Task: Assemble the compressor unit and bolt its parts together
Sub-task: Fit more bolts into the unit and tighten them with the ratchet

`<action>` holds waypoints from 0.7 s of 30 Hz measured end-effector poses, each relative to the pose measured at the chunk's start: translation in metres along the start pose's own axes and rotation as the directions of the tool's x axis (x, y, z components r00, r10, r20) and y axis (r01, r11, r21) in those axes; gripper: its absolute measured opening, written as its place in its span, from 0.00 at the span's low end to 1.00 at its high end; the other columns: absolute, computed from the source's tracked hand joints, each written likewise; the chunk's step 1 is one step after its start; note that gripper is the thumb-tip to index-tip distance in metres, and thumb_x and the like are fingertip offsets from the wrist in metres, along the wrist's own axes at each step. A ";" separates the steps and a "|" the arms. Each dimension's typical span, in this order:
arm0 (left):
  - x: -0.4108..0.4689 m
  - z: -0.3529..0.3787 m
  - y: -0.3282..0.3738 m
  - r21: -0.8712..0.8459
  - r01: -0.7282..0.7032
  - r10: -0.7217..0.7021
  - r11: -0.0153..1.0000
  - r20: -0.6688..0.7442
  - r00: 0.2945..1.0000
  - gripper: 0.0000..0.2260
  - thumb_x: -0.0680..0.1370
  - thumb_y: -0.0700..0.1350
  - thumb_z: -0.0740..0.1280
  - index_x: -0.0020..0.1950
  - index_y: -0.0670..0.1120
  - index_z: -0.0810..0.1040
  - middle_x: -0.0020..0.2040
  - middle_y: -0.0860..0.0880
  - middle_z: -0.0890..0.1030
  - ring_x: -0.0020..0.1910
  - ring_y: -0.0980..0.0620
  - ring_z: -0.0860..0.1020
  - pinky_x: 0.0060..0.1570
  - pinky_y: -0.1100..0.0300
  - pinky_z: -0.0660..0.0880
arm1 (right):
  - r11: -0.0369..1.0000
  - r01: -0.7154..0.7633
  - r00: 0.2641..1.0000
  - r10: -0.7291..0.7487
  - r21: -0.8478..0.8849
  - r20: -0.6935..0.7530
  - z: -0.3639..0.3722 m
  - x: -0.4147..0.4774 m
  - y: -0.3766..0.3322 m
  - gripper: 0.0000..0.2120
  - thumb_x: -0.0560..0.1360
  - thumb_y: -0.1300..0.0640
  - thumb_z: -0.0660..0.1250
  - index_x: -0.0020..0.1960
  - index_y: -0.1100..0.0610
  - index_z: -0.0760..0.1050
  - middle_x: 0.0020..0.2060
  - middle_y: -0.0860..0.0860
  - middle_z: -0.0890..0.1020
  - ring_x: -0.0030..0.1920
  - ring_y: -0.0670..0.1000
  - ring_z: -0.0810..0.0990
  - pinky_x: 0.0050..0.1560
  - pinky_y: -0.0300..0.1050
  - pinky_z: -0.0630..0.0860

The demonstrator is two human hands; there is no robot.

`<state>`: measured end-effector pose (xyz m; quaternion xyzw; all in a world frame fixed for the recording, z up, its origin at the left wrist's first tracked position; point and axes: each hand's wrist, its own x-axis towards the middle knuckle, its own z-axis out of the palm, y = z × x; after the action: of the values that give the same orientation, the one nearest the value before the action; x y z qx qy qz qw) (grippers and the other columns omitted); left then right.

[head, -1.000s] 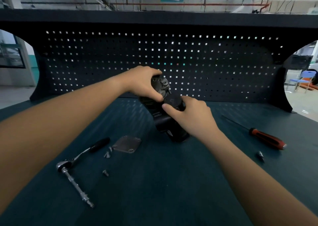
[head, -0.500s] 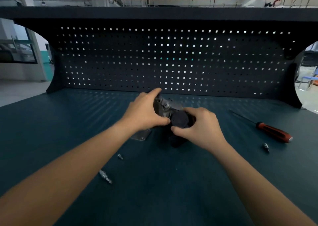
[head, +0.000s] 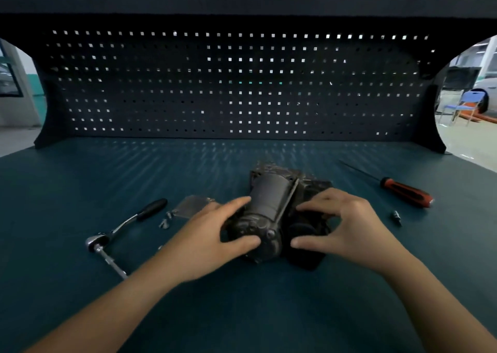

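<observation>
The dark compressor unit (head: 269, 204) lies on its side on the teal bench top (head: 242, 312), its cylinder pointing away from me. My left hand (head: 207, 242) grips its near left end, thumb on the front face and fingers along the side. My right hand (head: 347, 226) holds the right side, fingers over the top and thumb at the near end. A flat grey cover plate (head: 192, 204) lies just left of the unit, partly behind my left hand. A few loose bolts (head: 165, 219) sit beside the plate.
A ratchet wrench with an extension bar (head: 118, 234) lies at the left. A red-handled screwdriver (head: 403, 192) and a small bit (head: 396, 215) lie at the right. A dark pegboard (head: 242, 83) closes off the back of the bench.
The compressor unit has been turned and laid down flat on the bench. Both hands have shifted with it to its near end and sides.
</observation>
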<state>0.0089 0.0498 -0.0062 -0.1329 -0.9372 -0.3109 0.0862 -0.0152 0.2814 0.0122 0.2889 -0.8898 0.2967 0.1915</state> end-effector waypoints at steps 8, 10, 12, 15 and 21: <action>0.005 0.008 0.027 0.321 -0.417 0.413 0.850 0.083 0.907 0.18 0.78 0.53 0.62 0.68 0.58 0.70 0.70 0.61 0.65 0.67 0.70 0.56 0.69 0.45 0.53 | 0.978 -0.208 0.977 0.209 0.031 -0.044 0.009 0.031 0.017 0.08 0.75 0.55 0.65 0.48 0.54 0.83 0.47 0.46 0.83 0.46 0.40 0.73 0.44 0.26 0.64; 0.003 0.012 0.025 0.399 -0.468 0.512 0.789 -0.006 0.859 0.13 0.75 0.49 0.66 0.59 0.52 0.79 0.61 0.56 0.78 0.63 0.59 0.72 0.62 0.41 0.63 | 0.973 -0.222 0.975 0.220 -0.057 -0.030 0.015 0.039 0.019 0.12 0.75 0.60 0.62 0.53 0.54 0.82 0.53 0.47 0.82 0.54 0.43 0.73 0.58 0.34 0.64; 0.004 0.014 0.027 0.433 -0.474 0.543 0.767 -0.042 0.839 0.12 0.74 0.50 0.62 0.52 0.50 0.82 0.54 0.56 0.81 0.57 0.55 0.78 0.58 0.44 0.67 | 0.965 -0.247 0.968 0.249 -0.087 0.014 0.016 0.041 0.019 0.15 0.75 0.60 0.58 0.55 0.51 0.80 0.58 0.47 0.79 0.64 0.48 0.70 0.68 0.51 0.60; 0.006 0.017 0.027 0.424 -0.476 0.562 0.770 -0.097 0.822 0.15 0.74 0.51 0.58 0.52 0.49 0.82 0.52 0.56 0.82 0.55 0.56 0.79 0.58 0.46 0.67 | 0.963 -0.262 0.961 0.267 -0.066 0.073 0.016 0.039 0.021 0.17 0.77 0.60 0.56 0.60 0.48 0.76 0.63 0.43 0.75 0.70 0.44 0.62 0.71 0.59 0.51; 0.018 0.006 0.027 0.549 -0.503 0.550 0.667 0.092 0.830 0.22 0.73 0.57 0.54 0.58 0.50 0.80 0.57 0.52 0.81 0.56 0.54 0.79 0.54 0.51 0.73 | 0.966 -0.257 0.963 0.254 0.029 0.086 0.017 0.033 0.024 0.19 0.78 0.61 0.54 0.63 0.48 0.74 0.66 0.42 0.71 0.71 0.42 0.60 0.71 0.59 0.49</action>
<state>0.0002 0.0778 0.0090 -0.3543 -0.9025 0.0059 0.2448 -0.0578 0.2731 0.0067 0.1873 -0.9207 0.3244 0.1094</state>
